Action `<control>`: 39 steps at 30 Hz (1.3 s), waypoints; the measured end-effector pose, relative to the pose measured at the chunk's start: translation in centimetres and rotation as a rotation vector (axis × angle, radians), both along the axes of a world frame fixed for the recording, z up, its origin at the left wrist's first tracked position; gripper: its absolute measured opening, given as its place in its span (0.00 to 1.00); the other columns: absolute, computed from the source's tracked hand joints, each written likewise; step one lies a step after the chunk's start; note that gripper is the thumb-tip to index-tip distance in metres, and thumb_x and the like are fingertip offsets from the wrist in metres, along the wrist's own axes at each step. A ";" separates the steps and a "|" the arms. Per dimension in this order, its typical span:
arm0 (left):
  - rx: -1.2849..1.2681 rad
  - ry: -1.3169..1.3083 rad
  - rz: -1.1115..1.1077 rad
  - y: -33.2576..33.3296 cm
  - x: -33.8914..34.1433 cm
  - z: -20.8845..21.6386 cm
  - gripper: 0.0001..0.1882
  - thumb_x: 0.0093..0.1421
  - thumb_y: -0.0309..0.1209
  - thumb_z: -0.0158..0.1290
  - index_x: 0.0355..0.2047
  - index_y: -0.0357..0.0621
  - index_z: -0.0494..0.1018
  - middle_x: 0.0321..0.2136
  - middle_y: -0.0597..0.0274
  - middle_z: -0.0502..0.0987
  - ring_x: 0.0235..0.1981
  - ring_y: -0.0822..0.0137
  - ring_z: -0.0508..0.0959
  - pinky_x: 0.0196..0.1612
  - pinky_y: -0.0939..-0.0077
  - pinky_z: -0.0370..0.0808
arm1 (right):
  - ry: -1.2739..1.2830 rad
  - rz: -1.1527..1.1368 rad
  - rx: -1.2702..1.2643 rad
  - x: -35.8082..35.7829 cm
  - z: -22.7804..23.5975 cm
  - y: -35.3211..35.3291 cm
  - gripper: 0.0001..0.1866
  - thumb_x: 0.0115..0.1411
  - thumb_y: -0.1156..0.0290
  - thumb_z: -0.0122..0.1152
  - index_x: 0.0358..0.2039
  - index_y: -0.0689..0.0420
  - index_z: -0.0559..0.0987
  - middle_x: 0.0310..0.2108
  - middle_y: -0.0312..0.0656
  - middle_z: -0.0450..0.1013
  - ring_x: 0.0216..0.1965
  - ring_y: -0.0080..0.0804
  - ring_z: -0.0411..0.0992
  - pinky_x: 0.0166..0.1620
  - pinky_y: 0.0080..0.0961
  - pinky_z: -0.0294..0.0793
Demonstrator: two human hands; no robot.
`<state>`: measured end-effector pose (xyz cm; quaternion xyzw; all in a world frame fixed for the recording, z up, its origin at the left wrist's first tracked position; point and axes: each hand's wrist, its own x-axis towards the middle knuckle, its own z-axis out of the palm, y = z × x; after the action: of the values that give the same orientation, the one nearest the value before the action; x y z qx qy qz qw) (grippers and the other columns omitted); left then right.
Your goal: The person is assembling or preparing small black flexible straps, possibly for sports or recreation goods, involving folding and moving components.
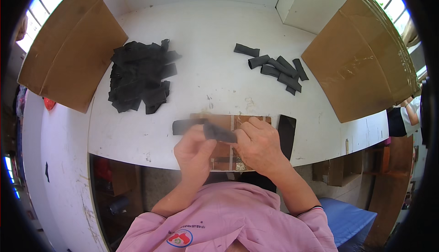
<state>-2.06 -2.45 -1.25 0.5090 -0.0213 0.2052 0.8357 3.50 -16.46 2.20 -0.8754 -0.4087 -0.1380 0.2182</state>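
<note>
Over the front of the table, a black fabric piece (220, 133) is stretched between my two hands. My left hand (195, 151) pinches its left end, with some motion blur. My right hand (259, 143) is closed round its right end. Below them lies a brown board (222, 150) with pale strips across it. Another black strip (182, 127) lies just beyond my left hand, partly hidden by it. To the right of my right hand a flat black strip (286, 135) rests on the table.
A heap of black fabric pieces (139, 76) lies at the left, and several black rolled pieces (277, 71) are scattered at the right on the white table (206, 42). Cardboard pieces stand at the left (75, 46) and right (363, 53). A person (409, 115) appears at far right.
</note>
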 end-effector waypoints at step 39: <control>0.082 0.002 -0.045 0.6 1.2 0.0 0.04 0.52 0.23 0.48 0.27 0.34 0.70 0.30 0.57 0.72 0.32 0.68 0.70 0.37 0.79 0.66 | 0.183 0.077 0.317 -0.2 -4.9 -1.0 0.13 0.46 0.63 0.58 0.15 0.58 0.69 0.14 0.41 0.63 0.18 0.37 0.66 0.20 0.31 0.64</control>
<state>-0.85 -1.84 -1.22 0.5424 -0.0405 0.1848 0.8185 3.26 -17.44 -2.70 -0.8227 -0.3932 -0.1121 0.3949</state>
